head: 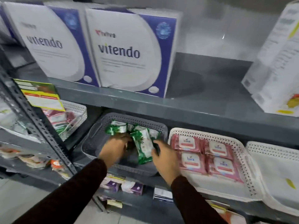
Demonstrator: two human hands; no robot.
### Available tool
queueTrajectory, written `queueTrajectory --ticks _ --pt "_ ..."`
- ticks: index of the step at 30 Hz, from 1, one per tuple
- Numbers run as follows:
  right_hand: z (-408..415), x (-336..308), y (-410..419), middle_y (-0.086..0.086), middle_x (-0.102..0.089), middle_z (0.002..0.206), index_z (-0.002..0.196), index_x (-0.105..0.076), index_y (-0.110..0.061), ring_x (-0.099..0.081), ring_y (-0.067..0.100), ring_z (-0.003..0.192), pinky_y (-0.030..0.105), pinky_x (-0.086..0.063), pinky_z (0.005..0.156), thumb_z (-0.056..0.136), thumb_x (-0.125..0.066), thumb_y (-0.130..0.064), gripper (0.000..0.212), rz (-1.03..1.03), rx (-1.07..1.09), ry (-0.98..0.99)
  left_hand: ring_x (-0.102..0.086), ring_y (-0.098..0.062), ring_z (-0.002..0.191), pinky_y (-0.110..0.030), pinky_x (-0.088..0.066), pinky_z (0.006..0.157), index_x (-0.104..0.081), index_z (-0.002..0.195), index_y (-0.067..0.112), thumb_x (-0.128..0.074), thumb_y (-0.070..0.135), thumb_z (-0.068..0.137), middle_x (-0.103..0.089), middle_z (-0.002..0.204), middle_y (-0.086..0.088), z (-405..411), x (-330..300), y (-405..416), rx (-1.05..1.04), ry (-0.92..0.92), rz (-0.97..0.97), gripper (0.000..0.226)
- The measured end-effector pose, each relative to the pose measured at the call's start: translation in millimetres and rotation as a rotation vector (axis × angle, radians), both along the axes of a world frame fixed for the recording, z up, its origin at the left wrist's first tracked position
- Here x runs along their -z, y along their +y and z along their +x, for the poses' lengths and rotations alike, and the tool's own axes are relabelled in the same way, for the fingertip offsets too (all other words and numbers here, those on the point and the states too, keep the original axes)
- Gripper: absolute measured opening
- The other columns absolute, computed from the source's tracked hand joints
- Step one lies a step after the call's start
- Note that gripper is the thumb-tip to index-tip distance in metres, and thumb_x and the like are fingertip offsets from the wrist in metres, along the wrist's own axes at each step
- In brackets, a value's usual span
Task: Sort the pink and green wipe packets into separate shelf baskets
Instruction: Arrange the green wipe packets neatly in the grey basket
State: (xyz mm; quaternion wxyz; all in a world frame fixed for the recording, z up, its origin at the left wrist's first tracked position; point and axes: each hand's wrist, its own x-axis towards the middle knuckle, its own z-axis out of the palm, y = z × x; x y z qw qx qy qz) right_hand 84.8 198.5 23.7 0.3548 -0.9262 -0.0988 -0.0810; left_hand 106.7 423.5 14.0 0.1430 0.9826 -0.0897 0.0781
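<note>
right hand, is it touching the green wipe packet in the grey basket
Touching. The head view shows the right hand with its fingertips curled onto the edge of the green wipe packet inside the grey basket, no gap between them.

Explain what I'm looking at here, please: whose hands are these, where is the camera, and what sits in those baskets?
One picture, from a camera worn on a person's head, looking down at store shelving. No machine: the left hand and right hand, in dark sleeves, reach into a grey basket holding green wipe packets. Both hands touch the green packets; whether either grips one is unclear. Beside it on the right, a white basket holds pink wipe packets laid flat. Further left, another white basket still mixes pink and green. Vitendo boxes stand on the shelf above.
</note>
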Motion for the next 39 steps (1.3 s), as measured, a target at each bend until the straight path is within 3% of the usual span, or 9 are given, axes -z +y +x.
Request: queueTrajectory --ticks 5,12,17,21,24,28,31,35,39 --pt "27.4 15.1 67.2 0.016 -0.054 0.137 0.139 -0.044 -0.011 -0.052 0.038 0.124 0.045 -0.049 0.097 0.08 -0.069 -0.048 0.074 -0.258 0.061 0.148 0.0 -0.034 0.147 -0.057 -0.012 0.113 -0.021 0.151 0.038 -0.049 -0.006 0.085 0.009 0.163 0.001 15.9 -5.3 49.4 0.108 0.102 0.417 0.085" --pt "44.2 29.2 86.3 0.013 -0.046 0.141 0.139 -0.042 -0.019 -0.046 0.039 0.127 0.048 -0.046 0.094 0.083 -0.071 -0.032 0.064 -0.496 0.147 0.224 -0.03 -0.034 0.138 -0.045 -0.029 0.107 -0.036 0.147 0.035 -0.056 0.006 0.087 -0.022 0.16 -0.002 39.5 -13.8 65.9 0.212 0.105 0.464 0.07" --pt "39.5 16.8 78.9 0.005 -0.049 0.146 0.134 -0.053 -0.034 -0.048 0.031 0.132 0.048 -0.043 0.105 0.081 -0.06 0.003 0.065 -0.433 0.032 0.324 -0.058 -0.034 0.111 -0.042 -0.051 0.089 -0.055 0.132 0.028 -0.055 0.009 0.086 -0.06 0.127 -0.009 35.7 9.1 89.0 0.166 0.2 0.367 0.05" --pt "35.3 21.4 71.6 0.013 -0.065 0.13 0.128 -0.06 -0.027 -0.062 0.013 0.072 0.035 -0.055 0.08 0.076 -0.046 0.023 0.073 -0.283 -0.116 0.391 -0.05 -0.038 0.121 -0.045 -0.046 0.098 -0.037 0.148 0.02 -0.058 0.004 0.088 -0.051 0.137 -0.018 29.8 21.8 98.2 0.158 0.235 0.272 0.066" --pt "41.5 20.0 71.1 0.009 -0.048 0.15 0.131 -0.061 -0.023 -0.065 0.009 0.092 0.026 -0.051 0.089 0.076 -0.045 0.026 0.075 -0.211 -0.138 0.374 -0.047 -0.037 0.12 -0.043 -0.044 0.102 -0.032 0.15 0.018 -0.051 -0.003 0.089 -0.047 0.138 -0.017 32.4 25.7 93.7 0.126 0.182 0.221 0.068" --pt "46.6 23.9 82.9 0.006 -0.017 0.165 0.144 -0.048 -0.031 -0.025 0.029 0.15 0.044 -0.032 0.118 0.077 -0.047 0.023 0.086 -0.236 -0.16 0.389 -0.045 -0.034 0.121 -0.042 -0.04 0.106 -0.038 0.147 0.018 -0.044 0.001 0.098 -0.045 0.139 -0.017 38.9 28.4 92.3 0.092 0.201 0.021 0.052" --pt "45.8 31.8 89.2 0.0 -0.003 0.167 0.15 -0.035 -0.035 0.011 0.028 0.153 0.06 0.008 0.119 0.091 -0.058 -0.009 0.068 -0.272 -0.171 0.417 -0.043 -0.032 0.126 -0.042 -0.038 0.108 -0.043 0.144 0.02 -0.059 0.016 0.094 -0.049 0.142 -0.012 42.0 27.6 99.0 0.12 0.212 -0.012 0.052" --pt "67.7 32.3 98.6 0.009 -0.005 0.167 0.156 -0.021 -0.022 0.005 0.028 0.154 0.058 0.007 0.121 0.1 -0.036 -0.036 0.059 -0.364 -0.045 0.208 -0.055 -0.024 0.114 -0.038 -0.048 0.098 -0.061 0.124 0.021 -0.037 0.057 0.096 -0.065 0.125 -0.008 63.3 16.1 93.0 0.045 0.027 -0.132 0.051" --pt "90.3 39.9 111.4 0.005 0.007 0.167 0.158 -0.001 -0.018 0.011 0.023 0.153 0.053 0.005 0.123 0.103 -0.022 -0.04 0.062 -0.45 -0.04 0.271 -0.003 -0.028 0.148 -0.046 -0.003 0.119 -0.021 0.153 0.014 -0.022 0.043 0.103 -0.012 0.162 -0.004 76.1 22.7 63.4 0.108 0.143 0.034 0.058"
